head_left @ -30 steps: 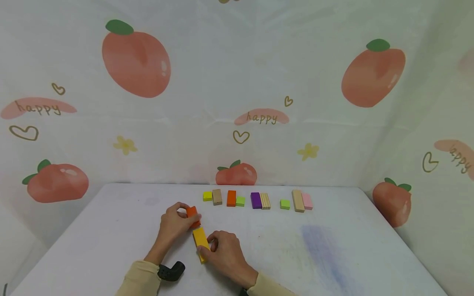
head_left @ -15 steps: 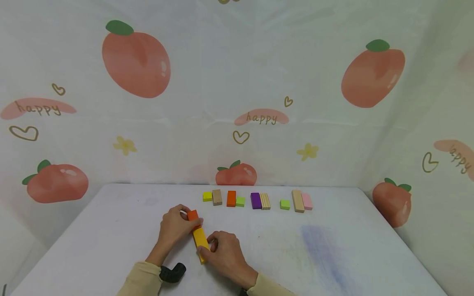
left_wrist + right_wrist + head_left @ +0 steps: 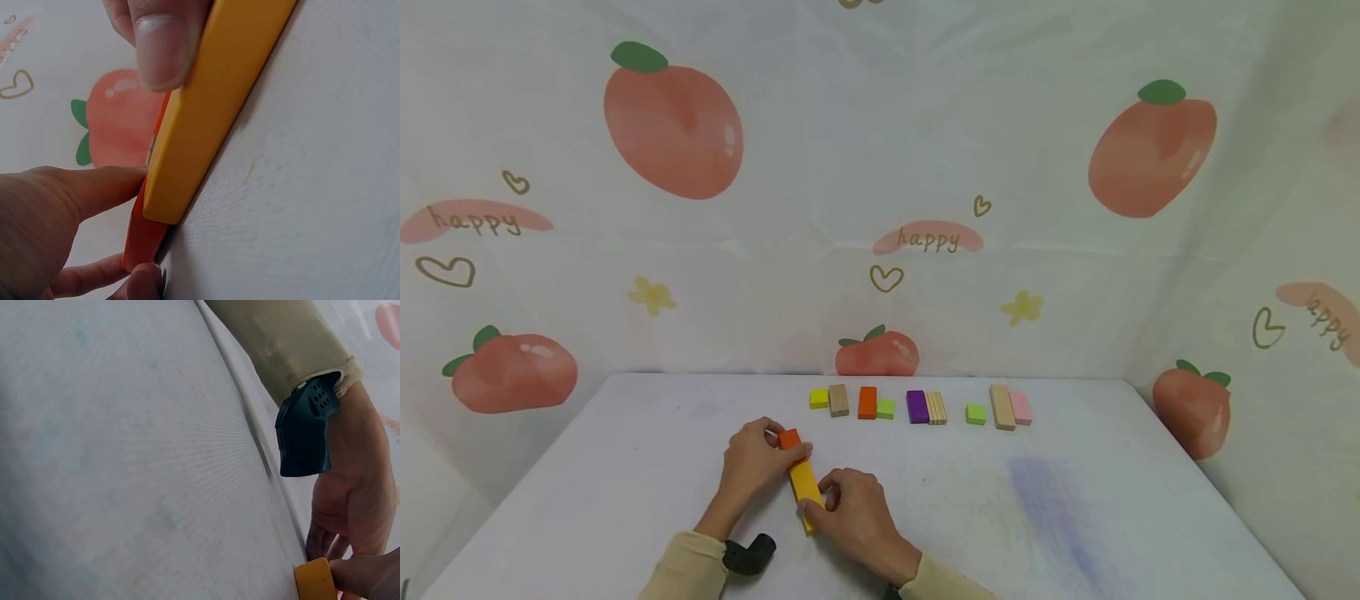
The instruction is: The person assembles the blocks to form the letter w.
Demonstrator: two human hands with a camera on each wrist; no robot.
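My left hand (image 3: 758, 457) pinches an orange block (image 3: 789, 438) between thumb and fingers. Its near end meets the far end of a longer yellow block (image 3: 806, 490), and the two form one slanted line on the table. My right hand (image 3: 856, 510) grips the yellow block near its close end, thumb on the left side and fingers on the right. In the left wrist view, the yellow block (image 3: 200, 137) overlaps part of the orange block (image 3: 145, 240). The right wrist view shows only the end of the yellow block (image 3: 314, 580) beside the thumb.
Along the back of the white table (image 3: 647, 467) lie a yellow block (image 3: 818, 398), a brown one (image 3: 838, 400), an orange one (image 3: 867, 402), green ones (image 3: 885, 409), a purple one (image 3: 917, 407), a striped one (image 3: 936, 407), a beige one (image 3: 1002, 407) and a pink one (image 3: 1020, 407).
My left hand has brought the orange block slightly nearer, closing the small gap to the yellow block. My right hand and the yellow block have stayed in place.
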